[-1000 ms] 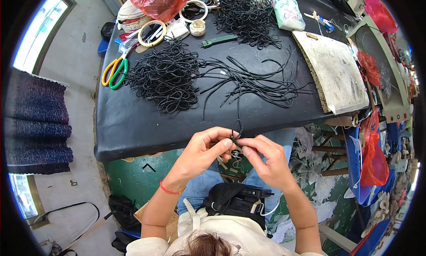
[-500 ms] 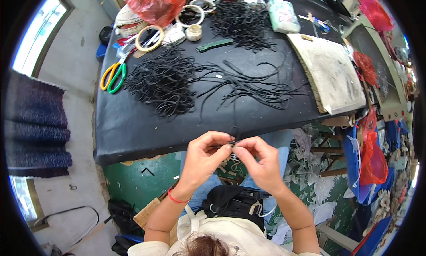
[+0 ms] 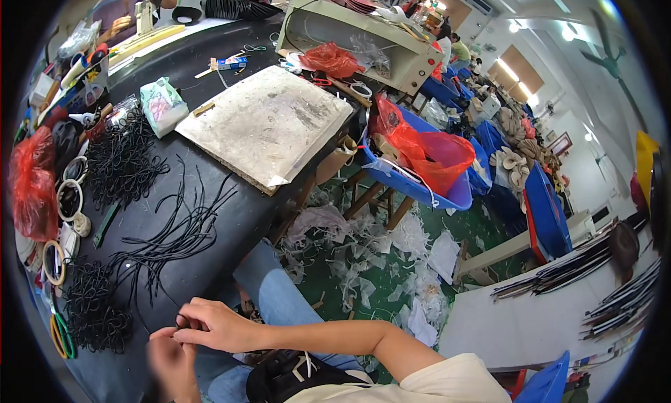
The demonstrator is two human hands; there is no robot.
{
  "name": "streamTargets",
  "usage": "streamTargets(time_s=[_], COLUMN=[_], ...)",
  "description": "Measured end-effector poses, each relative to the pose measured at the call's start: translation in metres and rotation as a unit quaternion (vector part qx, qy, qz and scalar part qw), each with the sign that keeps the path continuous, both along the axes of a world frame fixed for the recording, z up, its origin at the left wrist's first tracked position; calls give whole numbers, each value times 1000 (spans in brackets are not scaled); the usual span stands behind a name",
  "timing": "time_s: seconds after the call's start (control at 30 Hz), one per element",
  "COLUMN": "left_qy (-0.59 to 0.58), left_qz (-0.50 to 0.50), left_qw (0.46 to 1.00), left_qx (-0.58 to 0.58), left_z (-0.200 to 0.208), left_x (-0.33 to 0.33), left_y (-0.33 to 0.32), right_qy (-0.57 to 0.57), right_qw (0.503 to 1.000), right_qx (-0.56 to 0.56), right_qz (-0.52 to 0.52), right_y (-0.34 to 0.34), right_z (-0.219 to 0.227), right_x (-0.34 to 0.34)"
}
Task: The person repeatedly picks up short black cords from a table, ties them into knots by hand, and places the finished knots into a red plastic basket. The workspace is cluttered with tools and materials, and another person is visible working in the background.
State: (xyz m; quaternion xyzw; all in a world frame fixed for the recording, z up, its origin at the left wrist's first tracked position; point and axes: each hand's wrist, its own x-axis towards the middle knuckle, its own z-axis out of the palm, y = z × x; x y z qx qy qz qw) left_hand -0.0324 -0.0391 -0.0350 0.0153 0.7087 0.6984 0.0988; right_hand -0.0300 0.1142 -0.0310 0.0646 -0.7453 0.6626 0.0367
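My right hand [image 3: 218,326] pinches a thin black cord [image 3: 179,322] at the table's near edge. Right beside it, fingertips meeting at the cord, is my left hand [image 3: 172,364]; part of it is blurred. Just beyond, a loose fan of black cords [image 3: 171,242] lies on the black table. A tangled heap of looped black cords [image 3: 96,311] is left of my hands, and a second cord heap [image 3: 124,155] sits farther back. Scissors with green and orange handles [image 3: 61,336] and a slim green tool [image 3: 105,225] lie near the heaps.
A stained white board [image 3: 269,120] lies on the table, a soft tissue pack [image 3: 163,107] at its left. Tape rolls [image 3: 69,199] and a red plastic bag [image 3: 33,183] crowd the left. Beyond the right edge stands a blue bin [image 3: 391,181]; scraps [image 3: 412,239] litter the floor.
The view has swung to the right, so my hands and the cords now appear lower left. Both hands stay together on the cord at the table's edge.
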Motion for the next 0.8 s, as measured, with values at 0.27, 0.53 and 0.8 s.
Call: streamTargets(time_s=[0.27, 0.53, 0.8], left_qy=[-35, 65, 34], left_qz=[-97, -44, -115], left_qw=[993, 984, 980], left_qx=[-55, -160, -158], left_z=[16, 21, 20], left_x=[4, 11, 8], left_y=[-10, -6, -16], right_qy=[-118, -150, -8], right_qw=[987, 986, 997], right_qx=[-107, -67, -4], right_qz=[4, 3, 79], right_y=[-3, 1, 10], right_z=[-1, -4, -13], right_x=[0, 2, 3])
